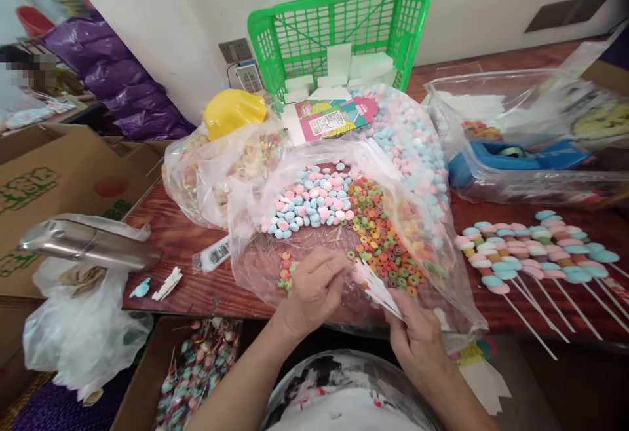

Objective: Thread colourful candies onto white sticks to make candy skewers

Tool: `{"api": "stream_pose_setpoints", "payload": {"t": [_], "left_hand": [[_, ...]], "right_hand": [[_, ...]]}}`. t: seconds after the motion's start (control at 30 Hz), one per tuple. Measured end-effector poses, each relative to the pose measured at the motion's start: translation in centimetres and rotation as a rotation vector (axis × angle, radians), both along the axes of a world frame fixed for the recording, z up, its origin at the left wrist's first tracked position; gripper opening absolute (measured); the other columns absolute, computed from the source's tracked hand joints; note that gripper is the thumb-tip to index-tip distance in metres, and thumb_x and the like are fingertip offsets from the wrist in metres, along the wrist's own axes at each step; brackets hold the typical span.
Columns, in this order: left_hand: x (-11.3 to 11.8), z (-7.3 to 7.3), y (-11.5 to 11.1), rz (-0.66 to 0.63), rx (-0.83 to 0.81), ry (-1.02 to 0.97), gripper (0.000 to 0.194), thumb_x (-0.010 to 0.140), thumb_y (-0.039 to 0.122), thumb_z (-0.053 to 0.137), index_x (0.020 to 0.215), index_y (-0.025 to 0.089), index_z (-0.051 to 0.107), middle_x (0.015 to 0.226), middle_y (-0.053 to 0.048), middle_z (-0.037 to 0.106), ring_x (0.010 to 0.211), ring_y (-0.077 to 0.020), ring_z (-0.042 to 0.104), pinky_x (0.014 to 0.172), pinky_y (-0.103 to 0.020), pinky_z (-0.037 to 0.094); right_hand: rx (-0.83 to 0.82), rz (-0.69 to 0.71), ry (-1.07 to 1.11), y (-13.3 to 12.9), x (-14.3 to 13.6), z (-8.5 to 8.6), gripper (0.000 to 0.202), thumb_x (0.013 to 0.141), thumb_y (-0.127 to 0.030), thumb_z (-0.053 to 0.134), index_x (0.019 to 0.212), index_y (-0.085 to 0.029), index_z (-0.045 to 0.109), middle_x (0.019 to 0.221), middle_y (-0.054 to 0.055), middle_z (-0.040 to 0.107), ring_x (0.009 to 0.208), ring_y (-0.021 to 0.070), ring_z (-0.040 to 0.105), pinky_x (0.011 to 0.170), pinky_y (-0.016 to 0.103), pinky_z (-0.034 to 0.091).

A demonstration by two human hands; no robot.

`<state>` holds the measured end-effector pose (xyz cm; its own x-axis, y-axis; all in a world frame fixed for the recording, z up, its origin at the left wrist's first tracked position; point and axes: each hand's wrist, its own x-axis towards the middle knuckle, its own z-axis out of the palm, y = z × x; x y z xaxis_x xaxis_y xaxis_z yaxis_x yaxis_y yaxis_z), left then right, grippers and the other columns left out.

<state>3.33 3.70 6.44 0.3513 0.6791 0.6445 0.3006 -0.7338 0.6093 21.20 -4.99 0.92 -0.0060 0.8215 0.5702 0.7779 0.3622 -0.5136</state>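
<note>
My right hand [417, 329] is closed around a bundle of thin white sticks [382, 295], their tips fanned toward the left. Close to those tips, my left hand [317, 287] has its thumb and fingers pinched together; what is between them, if anything, is hidden. Something pale pink shows by the stick tips, too blurred to name. Below and beyond my hands lies a clear plastic bag [255, 280], spread out on the table. On it are pink, blue and white round candies [314, 202] and colourful ring candies [378, 234].
Finished candy skewers [531, 247] lie at the right, before a clear plastic bin [535, 182]. A green basket [417, 18] stands behind. At left are a steel flask [93, 241] and a cardboard box [63, 182]. Below the table edge, a box holds wrapped candies [196, 372].
</note>
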Motion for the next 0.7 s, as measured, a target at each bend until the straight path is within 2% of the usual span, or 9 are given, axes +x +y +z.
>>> {"api": "stream_pose_setpoints", "payload": {"t": [0.07, 0.17, 0.2, 0.23, 0.3, 0.4, 0.47, 0.57, 0.7], "left_hand": [[0.2, -0.1, -0.3, -0.042, -0.067, -0.041, 0.027, 0.082, 0.007, 0.064, 0.105, 0.021, 0.069, 0.092, -0.005, 0.071, 0.084, -0.015, 0.065, 0.078, -0.028, 0.054], [0.6, 0.0, -0.5, -0.024, -0.364, -0.368, 0.052, 0.082, 0.016, 0.068, 0.13, 0.029, 0.055, 0.105, -0.005, 0.069, 0.079, -0.0123, 0.065, 0.071, -0.026, 0.056], [0.7, 0.1, -0.4, -0.026, -0.466, -0.469, 0.056, 0.081, 0.019, 0.07, 0.133, 0.03, 0.053, 0.109, -0.005, 0.068, 0.076, -0.0112, 0.064, 0.069, -0.025, 0.056], [0.8, 0.2, -0.3, -0.044, -0.556, -0.523, 0.053, 0.079, 0.022, 0.072, 0.129, 0.029, 0.057, 0.109, -0.005, 0.068, 0.075, -0.0109, 0.063, 0.068, -0.024, 0.055], [0.7, 0.3, -0.2, -0.102, -0.719, -0.511, 0.033, 0.076, 0.027, 0.075, 0.109, 0.023, 0.071, 0.102, -0.006, 0.071, 0.075, -0.0117, 0.063, 0.068, -0.023, 0.053], [0.6, 0.1, -0.3, -0.152, -0.91, -0.495, 0.017, 0.075, 0.031, 0.076, 0.087, 0.019, 0.078, 0.09, -0.005, 0.073, 0.072, -0.0122, 0.063, 0.062, -0.021, 0.05], [0.8, -0.2, -0.4, -0.147, -0.952, -0.541, 0.015, 0.075, 0.031, 0.076, 0.086, 0.021, 0.078, 0.09, -0.004, 0.073, 0.073, -0.0127, 0.063, 0.063, -0.022, 0.05], [1.2, -0.6, -0.4, -0.146, -0.908, -0.54, 0.011, 0.073, 0.028, 0.079, 0.082, 0.022, 0.079, 0.088, -0.004, 0.073, 0.081, -0.0154, 0.065, 0.074, -0.026, 0.052], [1.8, -0.6, -0.7, -0.157, -0.86, -0.488, 0.008, 0.07, 0.026, 0.08, 0.076, 0.021, 0.078, 0.079, -0.004, 0.072, 0.074, -0.0147, 0.065, 0.073, -0.027, 0.051]], "right_hand": [[-0.037, 0.002, 0.054, 0.0, -0.2, 0.1, 0.022, 0.086, -0.007, 0.043, 0.098, -0.015, 0.059, 0.068, 0.004, 0.068, 0.045, 0.0141, 0.06, 0.041, 0.023, 0.043], [-0.039, 0.042, 0.164, 0.0, -0.5, 0.2, 0.021, 0.089, -0.009, 0.044, 0.098, -0.016, 0.061, 0.065, 0.002, 0.066, 0.049, 0.0134, 0.06, 0.044, 0.022, 0.044], [-0.029, 0.054, 0.197, 0.1, -0.6, 0.3, 0.02, 0.089, -0.01, 0.045, 0.098, -0.016, 0.062, 0.065, 0.002, 0.066, 0.049, 0.0132, 0.06, 0.044, 0.021, 0.044], [-0.014, 0.059, 0.228, 0.2, -0.6, 0.2, 0.019, 0.09, -0.011, 0.046, 0.095, -0.017, 0.063, 0.064, 0.001, 0.065, 0.049, 0.0129, 0.06, 0.044, 0.021, 0.044], [0.001, 0.059, 0.28, 0.4, -0.6, 0.1, 0.017, 0.09, -0.013, 0.048, 0.091, -0.018, 0.064, 0.062, 0.0, 0.064, 0.048, 0.0121, 0.059, 0.044, 0.02, 0.044], [-0.008, 0.07, 0.33, 0.8, -0.6, -0.3, 0.017, 0.091, -0.015, 0.05, 0.092, -0.018, 0.066, 0.065, 0.0, 0.066, 0.051, 0.0126, 0.061, 0.048, 0.021, 0.048], [-0.021, 0.098, 0.342, 1.0, -0.6, -0.4, 0.018, 0.091, -0.015, 0.05, 0.099, -0.018, 0.067, 0.068, 0.001, 0.067, 0.054, 0.0135, 0.063, 0.051, 0.022, 0.05], [-0.033, 0.135, 0.35, 1.1, -0.5, -0.4, 0.02, 0.092, -0.014, 0.049, 0.1, -0.019, 0.066, 0.06, -0.002, 0.061, 0.049, 0.012, 0.058, 0.047, 0.02, 0.047], [0.005, 0.141, 0.304, 0.8, -0.2, -0.8, 0.02, 0.09, -0.012, 0.047, 0.099, -0.018, 0.064, 0.057, -0.003, 0.056, 0.045, 0.0111, 0.053, 0.044, 0.02, 0.043]]}}
